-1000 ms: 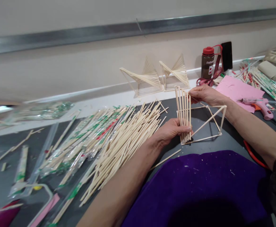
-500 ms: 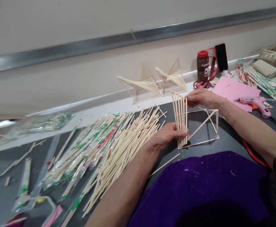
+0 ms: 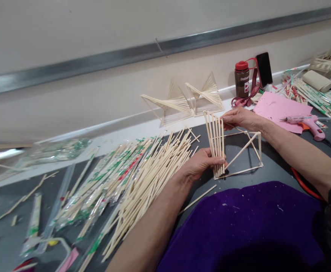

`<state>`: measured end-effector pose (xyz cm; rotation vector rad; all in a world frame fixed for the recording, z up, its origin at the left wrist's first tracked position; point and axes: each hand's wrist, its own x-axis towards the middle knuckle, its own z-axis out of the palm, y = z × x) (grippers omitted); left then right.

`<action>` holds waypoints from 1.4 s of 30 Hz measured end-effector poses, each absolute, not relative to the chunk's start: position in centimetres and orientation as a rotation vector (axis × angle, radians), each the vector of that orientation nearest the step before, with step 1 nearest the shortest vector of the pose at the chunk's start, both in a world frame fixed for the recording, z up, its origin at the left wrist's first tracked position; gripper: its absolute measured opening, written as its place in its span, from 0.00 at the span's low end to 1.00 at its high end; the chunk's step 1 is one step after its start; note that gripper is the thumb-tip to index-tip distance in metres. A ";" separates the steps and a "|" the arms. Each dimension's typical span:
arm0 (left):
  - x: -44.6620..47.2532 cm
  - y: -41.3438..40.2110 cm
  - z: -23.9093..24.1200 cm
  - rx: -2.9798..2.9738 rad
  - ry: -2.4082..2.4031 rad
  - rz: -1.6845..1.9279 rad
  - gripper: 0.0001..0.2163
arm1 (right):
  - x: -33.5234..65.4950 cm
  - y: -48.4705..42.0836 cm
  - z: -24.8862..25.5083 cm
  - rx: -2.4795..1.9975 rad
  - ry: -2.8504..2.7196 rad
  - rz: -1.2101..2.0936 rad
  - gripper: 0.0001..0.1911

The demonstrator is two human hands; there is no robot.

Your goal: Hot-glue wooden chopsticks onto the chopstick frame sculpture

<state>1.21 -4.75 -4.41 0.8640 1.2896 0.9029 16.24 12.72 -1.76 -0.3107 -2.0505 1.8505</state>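
A frame built of wooden chopsticks (image 3: 243, 174) stands on the table in front of me, with a row of near-upright sticks (image 3: 214, 132) fanned along its left side. My left hand (image 3: 203, 163) is closed round the lower part of that row, thumb across the sticks. At the upper right end of the row, my right hand (image 3: 240, 118) pinches the top of a chopstick; its fingertips are partly hidden. Crossed diagonal sticks (image 3: 242, 151) show in the open right part of the frame.
Loose chopsticks (image 3: 154, 177) and plastic-wrapped ones (image 3: 109, 170) lie to the left. Two twisted stick models (image 3: 179, 104) stand by the wall. At right are a pink glue gun (image 3: 310, 124), pink sheet (image 3: 279, 107), bottle (image 3: 242, 81) and phone (image 3: 264, 70).
The view has shifted very slightly. Both hands keep their hold on the chopstick frame, with hardly any visible movement.
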 end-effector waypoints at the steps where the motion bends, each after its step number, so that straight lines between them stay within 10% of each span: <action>1: 1.2 -4.8 -4.4 0.862 1.295 0.907 0.18 | 16.2 12.8 -1.8 -0.298 -2.058 1.847 0.14; 42: 1.5 -4.8 -4.4 0.836 1.285 0.928 0.14 | 16.0 12.2 -1.7 -0.418 -1.964 1.861 0.13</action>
